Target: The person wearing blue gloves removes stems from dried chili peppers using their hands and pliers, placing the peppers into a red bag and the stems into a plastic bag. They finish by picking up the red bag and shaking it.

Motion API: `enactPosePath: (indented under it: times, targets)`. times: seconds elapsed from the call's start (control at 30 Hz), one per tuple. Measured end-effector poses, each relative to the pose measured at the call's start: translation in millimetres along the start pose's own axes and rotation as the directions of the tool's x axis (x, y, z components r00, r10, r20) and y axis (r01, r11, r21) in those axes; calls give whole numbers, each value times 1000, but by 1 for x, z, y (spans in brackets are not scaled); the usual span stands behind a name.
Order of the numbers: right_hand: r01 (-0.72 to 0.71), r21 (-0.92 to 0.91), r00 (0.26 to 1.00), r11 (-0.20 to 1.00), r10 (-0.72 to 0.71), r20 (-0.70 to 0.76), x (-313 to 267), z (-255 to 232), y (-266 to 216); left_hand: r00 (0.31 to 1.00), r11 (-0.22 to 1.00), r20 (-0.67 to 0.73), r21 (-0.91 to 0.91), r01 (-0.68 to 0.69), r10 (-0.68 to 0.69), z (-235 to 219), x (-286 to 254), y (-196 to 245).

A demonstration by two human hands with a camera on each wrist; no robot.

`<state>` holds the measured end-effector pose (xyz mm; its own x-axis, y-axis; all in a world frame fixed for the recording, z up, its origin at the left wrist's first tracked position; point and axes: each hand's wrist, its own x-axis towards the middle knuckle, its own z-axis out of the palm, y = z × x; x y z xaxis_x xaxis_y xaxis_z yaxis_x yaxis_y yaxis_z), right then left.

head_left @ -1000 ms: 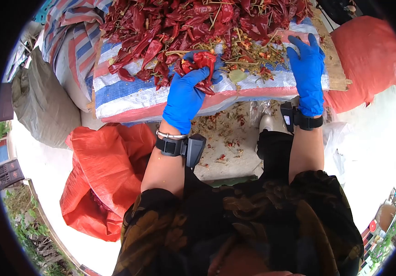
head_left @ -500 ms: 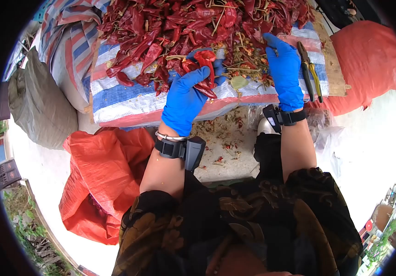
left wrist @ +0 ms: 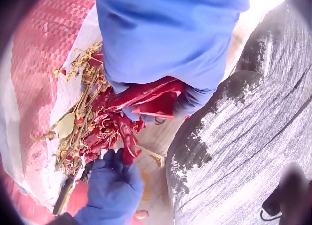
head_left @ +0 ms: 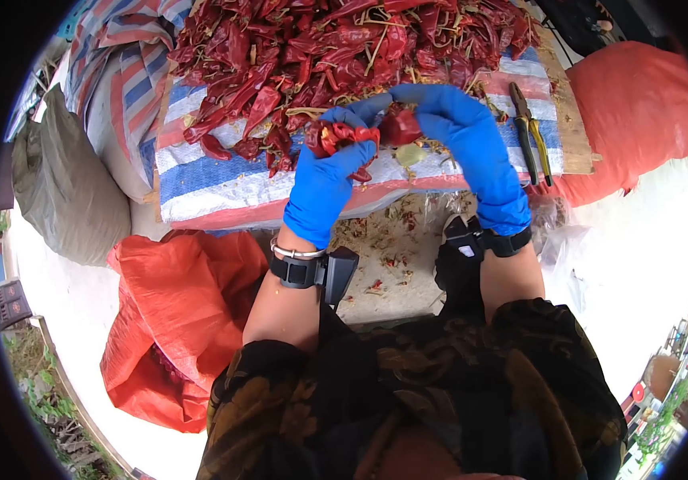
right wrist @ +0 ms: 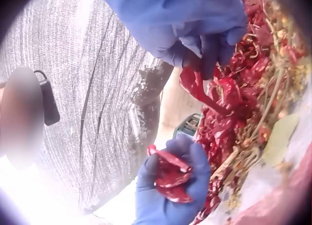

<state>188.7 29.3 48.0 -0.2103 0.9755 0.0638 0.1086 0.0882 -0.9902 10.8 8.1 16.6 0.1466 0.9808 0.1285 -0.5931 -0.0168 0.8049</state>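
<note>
Both hands wear blue gloves. My left hand (head_left: 318,180) grips several dried red chili peppers (head_left: 336,138) at the front edge of the pile; the left wrist view shows one long, folded pepper (left wrist: 151,95) under its fingers. Close to it on the right, my right hand (head_left: 472,148) arches over with bent wrist and pinches a single red chili pepper (head_left: 400,126). From the right wrist that pepper (right wrist: 194,86) hangs from the fingertips, while the bunch of peppers (right wrist: 173,178) lies in the left palm. Pliers (head_left: 529,132) with black and yellow handles lie right of the right hand.
A heap of dried chili peppers (head_left: 304,48) covers the back of the striped sheet (head_left: 224,184). Stems and a pale leaf (head_left: 410,154) lie near the hands. An open red sack (head_left: 176,296) stands at left front, a full red sack (head_left: 640,120) at right.
My right hand has moved left from the sheet's right side, bringing the pliers into view there, and now holds a pepper beside the left hand. The left hand keeps its peppers nearly in place.
</note>
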Motion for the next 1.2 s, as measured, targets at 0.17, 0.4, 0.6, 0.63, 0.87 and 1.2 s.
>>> enactPosePath:
  times: [0.17,0.4,0.6,0.63,0.87,1.2]
  targets:
    - [6,104,999,995,-1,-52,2,13,0,994,934,-98,349,79,-47,1,-1,-10]
    - [104,-940,832,325,-546,-97,26,-39,40,941,995,-328,12,95,-86,-8,7,-9]
    - [-4,-954,858,300,-489,-157,39,-48,76,987,966,-135,-253,48,-85,-32,17,-17]
    - [7,-946,836,325,-521,-173,42,-50,79,987,966,-139,-255,44,-81,-32,19,-15]
    - [-106,-727,833,678,-339,-438,36,-53,37,981,945,-155,-321,60,-114,-41,21,-19]
    - [-230,824,960,518,257,107,16,21,20,993,999,-114,40,25,-21,-26,21,-14]
